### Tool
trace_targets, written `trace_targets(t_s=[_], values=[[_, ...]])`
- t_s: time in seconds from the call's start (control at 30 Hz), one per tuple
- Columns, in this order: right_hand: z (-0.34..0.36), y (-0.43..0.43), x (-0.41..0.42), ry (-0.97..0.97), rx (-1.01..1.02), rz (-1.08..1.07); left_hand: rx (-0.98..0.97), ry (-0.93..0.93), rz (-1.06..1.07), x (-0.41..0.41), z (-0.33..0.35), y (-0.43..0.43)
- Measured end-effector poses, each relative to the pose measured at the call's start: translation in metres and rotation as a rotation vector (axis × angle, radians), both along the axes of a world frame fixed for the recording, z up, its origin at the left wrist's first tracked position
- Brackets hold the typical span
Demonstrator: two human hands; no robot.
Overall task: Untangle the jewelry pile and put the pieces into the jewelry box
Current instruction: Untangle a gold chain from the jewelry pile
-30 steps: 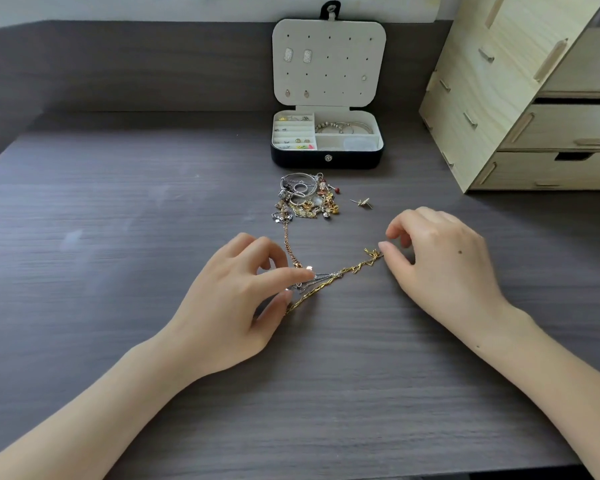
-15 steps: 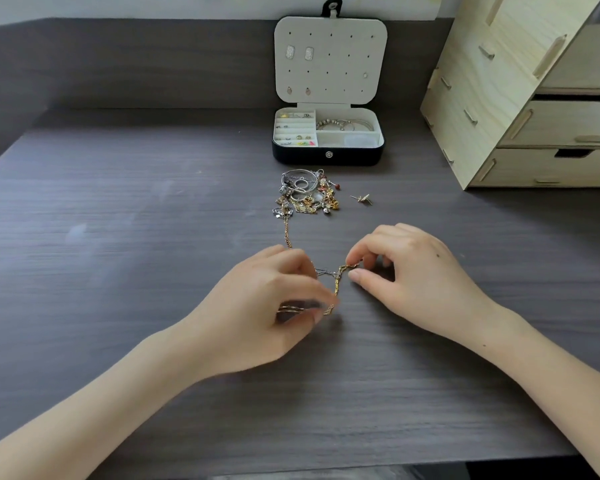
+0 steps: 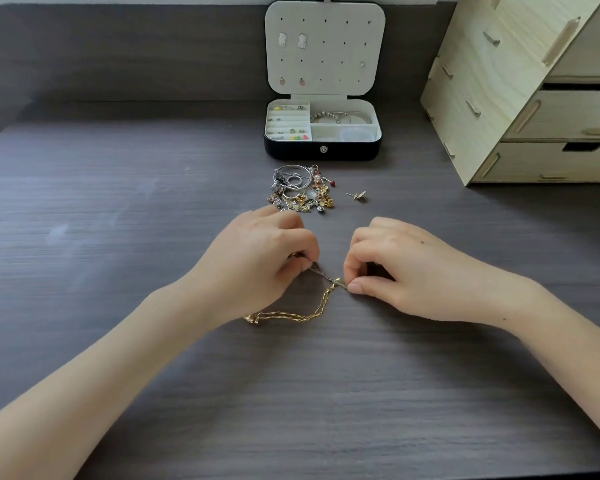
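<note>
Table (image 3: 118, 237): dark grey wood-grain top that fills most of the view, with everything else resting on it.
Drawer unit (image 3: 499, 91): pale plywood, far right, its drawer fronts facing right; it stands well apart from the jewelry.
Jewelry box (image 3: 323, 150): far centre, with dark outer walls and a cream lining. Its lid (image 3: 324, 46) stands upright and open, with a few earrings pinned to it. The left compartments hold small earrings and rings, the far right compartment holds silver bangles, and the near right one holds a small clear container.
Left hand (image 3: 257, 261): near centre, knuckles up and fingers curled. Thumb and forefinger pinch one end of a thin silver strand.
Right hand (image 3: 406, 268): just right of the left hand and apart from it, fingers curled. Thumb and forefinger pinch the strand's other end, where it meets the gold chain.
Jewelry pile (image 3: 300, 190): tangled silver hoops and gold and red bits, between the box and the hands, just beyond the left knuckles.
Gold chain (image 3: 302, 315): outside the box, on the table. It runs from the right hand's pinch down and leftward, and its far end goes under the left wrist.
Silver strand (image 3: 323, 274): stretched between the two pinches.
Loose stud (image 3: 358, 196): small and gold, lying alone just right of the pile.
</note>
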State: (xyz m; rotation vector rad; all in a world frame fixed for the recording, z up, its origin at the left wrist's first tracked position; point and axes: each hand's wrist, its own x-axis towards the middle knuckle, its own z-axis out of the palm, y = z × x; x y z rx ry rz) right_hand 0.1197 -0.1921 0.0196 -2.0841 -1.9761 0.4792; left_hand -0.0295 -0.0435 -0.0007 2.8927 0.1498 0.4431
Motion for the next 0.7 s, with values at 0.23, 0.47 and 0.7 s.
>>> trace_targets(t_s=[0.23,0.47,0.7], values=[[0.007,-0.017,0.004,0.034,-0.076,0.061,0.009,-0.047,-0.028,0.015,-0.003,0.007],[0.013,-0.017,0.007,0.154,-0.004,-0.048,-0.01,-0.176,0.022,0.011,-0.004,-0.015],[0.008,-0.004,0.001,0.196,-0.018,-0.12,-0.196,-0.078,-0.063,-0.01,-0.01,-0.031]])
